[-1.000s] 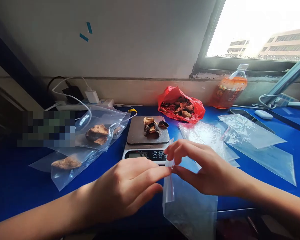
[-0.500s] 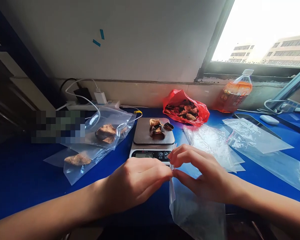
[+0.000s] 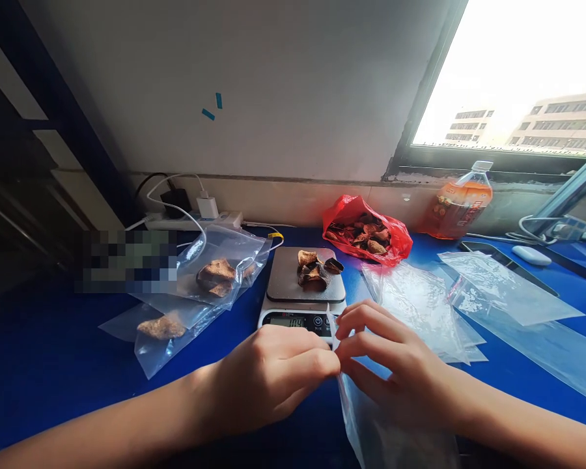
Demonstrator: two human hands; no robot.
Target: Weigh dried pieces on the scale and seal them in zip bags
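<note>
A clear plastic bag [image 3: 371, 417] hangs in front of the scale, its edge between my two hands. My left hand [image 3: 283, 371] is closed, with thumb and fingers pinching that edge. Curled fingers of my right hand [image 3: 395, 365] meet it from the other side, gripping the bag near its mouth. Just beyond, the digital kitchen scale [image 3: 278, 290] carries several curled, dried brown slices [image 3: 315, 275]. Its display [image 3: 293, 322] is lit and partly covered by my left hand.
To the left lie filled clear bags [image 3: 161, 327] with brown pieces. A red bag [image 3: 400, 244] of dried slices stands behind the scale. On the right are flat clear bags [image 3: 415, 293], a phone [image 3: 542, 280], a white mouse-shaped case [image 3: 531, 255] and a drink bottle [image 3: 461, 202].
The view has tilted up a little, so everything sits lower. Both hands keep hold at the bag's edge, and its upper corner now stands up between them. The slices on the scale stay put.
</note>
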